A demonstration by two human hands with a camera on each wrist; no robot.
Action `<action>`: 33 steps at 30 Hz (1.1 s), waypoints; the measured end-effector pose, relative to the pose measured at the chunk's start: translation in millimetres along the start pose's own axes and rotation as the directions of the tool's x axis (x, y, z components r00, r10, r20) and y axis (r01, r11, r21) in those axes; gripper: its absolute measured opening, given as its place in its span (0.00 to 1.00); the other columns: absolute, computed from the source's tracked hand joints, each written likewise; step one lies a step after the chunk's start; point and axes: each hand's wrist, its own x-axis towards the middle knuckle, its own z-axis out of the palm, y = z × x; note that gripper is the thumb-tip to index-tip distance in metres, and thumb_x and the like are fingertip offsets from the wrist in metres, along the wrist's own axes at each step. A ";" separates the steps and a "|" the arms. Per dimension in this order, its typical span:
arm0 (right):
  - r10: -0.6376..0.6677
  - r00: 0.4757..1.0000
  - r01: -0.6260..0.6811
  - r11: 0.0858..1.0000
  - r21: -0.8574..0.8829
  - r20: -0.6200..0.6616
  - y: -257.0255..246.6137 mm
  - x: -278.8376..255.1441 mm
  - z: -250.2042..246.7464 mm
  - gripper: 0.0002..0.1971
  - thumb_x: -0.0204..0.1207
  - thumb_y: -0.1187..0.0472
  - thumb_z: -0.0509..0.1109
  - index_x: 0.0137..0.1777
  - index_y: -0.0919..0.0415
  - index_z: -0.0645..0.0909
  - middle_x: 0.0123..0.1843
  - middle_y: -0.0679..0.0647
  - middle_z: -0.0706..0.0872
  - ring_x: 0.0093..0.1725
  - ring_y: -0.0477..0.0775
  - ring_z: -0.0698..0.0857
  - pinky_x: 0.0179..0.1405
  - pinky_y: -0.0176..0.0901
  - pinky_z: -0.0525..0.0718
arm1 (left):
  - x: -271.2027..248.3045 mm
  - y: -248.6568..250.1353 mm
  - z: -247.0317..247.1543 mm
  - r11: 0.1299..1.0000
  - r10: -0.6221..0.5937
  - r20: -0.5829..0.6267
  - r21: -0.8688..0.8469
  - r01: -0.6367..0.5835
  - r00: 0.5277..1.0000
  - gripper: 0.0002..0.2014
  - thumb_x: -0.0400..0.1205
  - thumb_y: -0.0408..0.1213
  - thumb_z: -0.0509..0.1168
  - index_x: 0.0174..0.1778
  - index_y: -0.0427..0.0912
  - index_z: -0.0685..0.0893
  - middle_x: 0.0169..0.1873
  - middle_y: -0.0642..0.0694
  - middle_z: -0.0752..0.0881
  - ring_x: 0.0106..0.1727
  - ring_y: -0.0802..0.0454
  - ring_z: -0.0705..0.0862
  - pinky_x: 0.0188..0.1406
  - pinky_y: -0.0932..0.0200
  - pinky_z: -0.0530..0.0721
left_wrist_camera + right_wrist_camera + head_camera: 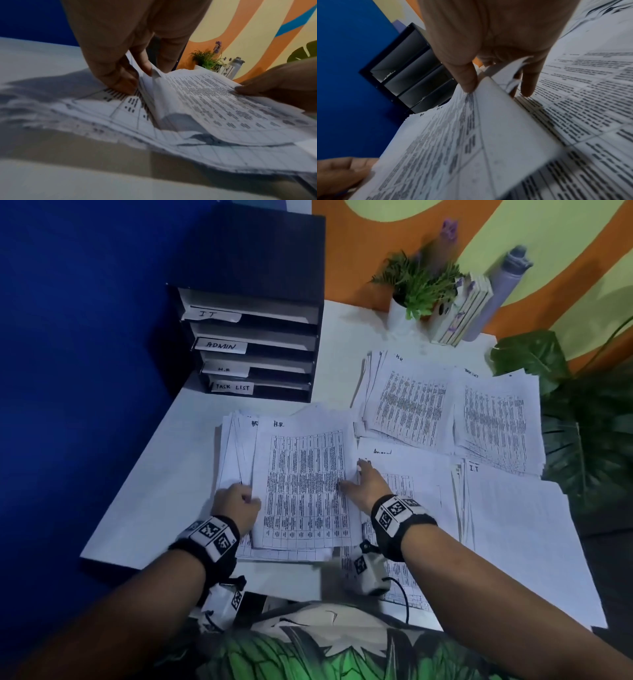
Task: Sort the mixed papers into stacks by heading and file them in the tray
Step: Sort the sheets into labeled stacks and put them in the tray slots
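Observation:
The mixed pile lies in front of me, its top sheet headed H.R.. My left hand pinches the left edge of the upper sheets, lifted off the pile. My right hand holds the sheet's right edge, thumb on top and fingers beneath, over the Admin stack. Sorted stacks lie to the right: H.R., task list and IT. The black file tray stands at the back left with slots labelled IT, ADMIN, H.R and TASK LIST.
A small potted plant, books and a grey bottle stand against the back wall. A large-leafed plant crowds the table's right edge. A blue wall runs along the left. Bare tabletop lies left of the pile.

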 end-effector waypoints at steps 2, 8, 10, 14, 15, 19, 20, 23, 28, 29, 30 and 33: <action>-0.044 0.999 0.041 0.995 -0.093 -0.028 -0.7 0.8 -0.1 0.16 0.80 0.54 0.68 0.60 0.65 0.74 0.57 0.60 0.78 0.57 0.63 0.80 0.56 0.48 0.79 | 1.8 5.1 -5.7 0.999 -0.020 -0.051 -0.033 0.018 0.999 0.15 0.83 0.34 0.64 0.64 0.34 0.82 0.63 0.35 0.82 0.58 0.42 0.82 0.55 0.57 0.81; -0.065 0.994 0.061 0.997 -0.048 -0.086 3.2 4.9 -3.6 0.09 0.82 0.58 0.66 0.57 0.62 0.76 0.52 0.57 0.82 0.51 0.58 0.81 0.42 0.41 0.78 | 13.3 1.9 -5.4 0.978 -0.034 0.145 -0.201 0.063 0.989 0.22 0.85 0.34 0.59 0.77 0.43 0.72 0.71 0.44 0.77 0.67 0.43 0.79 0.69 0.45 0.78; -0.046 0.985 0.047 0.999 0.002 -0.165 11.4 11.8 -8.3 0.11 0.81 0.63 0.65 0.38 0.55 0.69 0.35 0.51 0.74 0.35 0.51 0.75 0.27 0.36 0.69 | 16.5 2.5 -6.0 0.936 -0.046 0.121 -0.342 0.085 0.992 0.22 0.84 0.33 0.61 0.76 0.43 0.72 0.67 0.44 0.80 0.57 0.45 0.83 0.64 0.41 0.82; 0.011 0.977 0.032 0.980 0.194 -0.213 20.6 14.6 -20.3 0.02 0.80 0.67 0.66 0.46 0.64 0.77 0.35 0.55 0.80 0.37 0.55 0.80 0.32 0.41 0.79 | 23.2 6.1 -8.8 0.857 -0.103 0.144 -0.489 0.161 0.984 0.11 0.84 0.38 0.64 0.62 0.46 0.80 0.51 0.44 0.82 0.47 0.44 0.82 0.58 0.46 0.84; 0.021 0.979 0.029 0.970 0.243 -0.203 23.0 14.8 -21.6 0.01 0.79 0.67 0.66 0.48 0.65 0.77 0.36 0.55 0.80 0.38 0.56 0.81 0.34 0.41 0.80 | 23.6 7.5 -10.5 0.860 -0.096 0.160 -0.484 0.162 0.983 0.05 0.84 0.42 0.65 0.53 0.49 0.82 0.48 0.45 0.82 0.48 0.45 0.81 0.59 0.47 0.82; 0.069 0.997 -0.055 0.938 0.343 -0.030 33.5 14.0 -16.4 0.11 0.77 0.68 0.69 0.58 0.61 0.80 0.50 0.59 0.87 0.50 0.61 0.87 0.54 0.58 0.87 | 31.8 2.7 -5.7 0.893 -0.051 0.184 -0.431 0.127 0.982 0.18 0.79 0.51 0.70 0.61 0.49 0.78 0.55 0.49 0.87 0.57 0.46 0.85 0.65 0.44 0.81; 0.073 0.997 -0.075 0.932 0.355 0.019 36.9 13.2 -14.4 0.12 0.76 0.68 0.70 0.58 0.58 0.81 0.52 0.58 0.88 0.50 0.60 0.88 0.52 0.57 0.88 | 30.9 2.8 -5.1 0.897 -0.032 0.171 -0.429 0.104 0.985 0.17 0.80 0.43 0.70 0.64 0.47 0.77 0.53 0.49 0.87 0.56 0.46 0.85 0.63 0.47 0.81; 0.053 0.997 -0.071 0.918 0.390 0.057 44.0 11.0 -9.8 0.07 0.77 0.60 0.73 0.53 0.51 0.81 0.54 0.55 0.89 0.38 0.47 0.86 0.32 0.39 0.81 | 28.4 1.8 -2.0 0.947 -0.016 0.155 -0.315 0.065 0.988 0.18 0.79 0.35 0.71 0.65 0.47 0.78 0.51 0.49 0.87 0.52 0.48 0.85 0.54 0.56 0.82; 0.086 0.995 -0.056 0.902 0.428 -0.051 48.9 12.7 -12.2 0.10 0.75 0.51 0.74 0.49 0.56 0.83 0.49 0.56 0.89 0.49 0.58 0.88 0.55 0.58 0.86 | 29.2 -3.3 4.9 0.950 -0.010 0.082 -0.312 0.035 0.997 0.25 0.69 0.43 0.80 0.61 0.49 0.81 0.49 0.51 0.88 0.52 0.49 0.86 0.58 0.55 0.83; 0.096 0.993 -0.059 0.910 0.410 -0.070 51.4 14.1 -12.1 0.10 0.76 0.53 0.73 0.51 0.58 0.82 0.50 0.57 0.89 0.51 0.59 0.87 0.57 0.57 0.85 | 28.5 -2.3 4.8 0.953 -0.004 0.086 -0.300 0.030 0.996 0.23 0.70 0.43 0.79 0.60 0.50 0.81 0.50 0.52 0.88 0.52 0.50 0.86 0.59 0.54 0.83; 0.109 0.990 -0.066 0.917 0.393 -0.086 53.0 13.7 -12.8 0.12 0.77 0.54 0.72 0.55 0.61 0.82 0.52 0.57 0.88 0.53 0.59 0.86 0.60 0.56 0.84 | 28.8 -1.9 5.6 0.956 0.016 0.082 -0.293 0.008 0.997 0.21 0.73 0.43 0.77 0.61 0.49 0.81 0.51 0.51 0.88 0.52 0.50 0.86 0.60 0.54 0.82; 0.153 0.980 -0.096 0.921 0.378 -0.124 61.2 14.5 -16.2 0.18 0.79 0.57 0.70 0.63 0.69 0.79 0.55 0.58 0.85 0.59 0.58 0.84 0.65 0.51 0.81 | 31.8 2.0 5.8 0.977 0.027 0.089 -0.214 -0.007 0.996 0.18 0.80 0.39 0.69 0.67 0.45 0.79 0.58 0.47 0.86 0.56 0.45 0.84 0.63 0.52 0.81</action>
